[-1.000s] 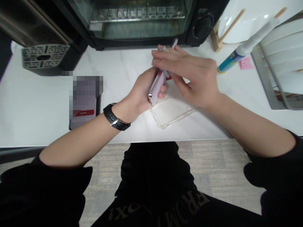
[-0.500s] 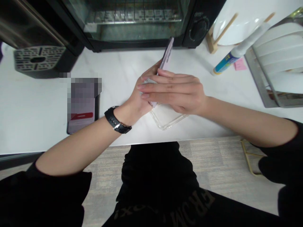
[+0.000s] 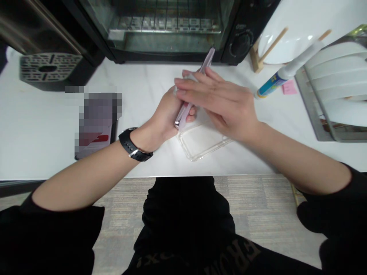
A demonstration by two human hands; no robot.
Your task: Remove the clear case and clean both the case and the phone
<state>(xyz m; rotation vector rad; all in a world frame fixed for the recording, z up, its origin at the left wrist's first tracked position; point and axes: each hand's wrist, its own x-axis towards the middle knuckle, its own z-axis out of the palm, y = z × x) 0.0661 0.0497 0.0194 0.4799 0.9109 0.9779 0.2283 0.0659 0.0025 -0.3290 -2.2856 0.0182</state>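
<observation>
Fingers of the left hand (image 3: pixel 164 116) curl around a pale lilac phone (image 3: pixel 191 100), gripping it from below so that it stands on edge and tilts up toward the oven (image 3: pixel 169 26) at the back of the counter (image 3: pixel 37 130). The right hand (image 3: pixel 223 103) lies flat across the upper side of the phone, its fingers (image 3: pixel 189 89) stretched out straight and close together, pressing on the phone rather than closing around it. Just beneath both hands, a clear phone case (image 3: pixel 203 141) lies flat on the counter near its front edge, the phone's lower corner just above it. A black watch (image 3: pixel 133 145) sits on the left wrist. Well to the left lies a second phone (image 3: pixel 96 131), partly blurred. To the right, a glue tube (image 3: pixel 289 70) lies beside a pink sticky note (image 3: pixel 289 87) and a dish rack (image 3: pixel 335 88).
</observation>
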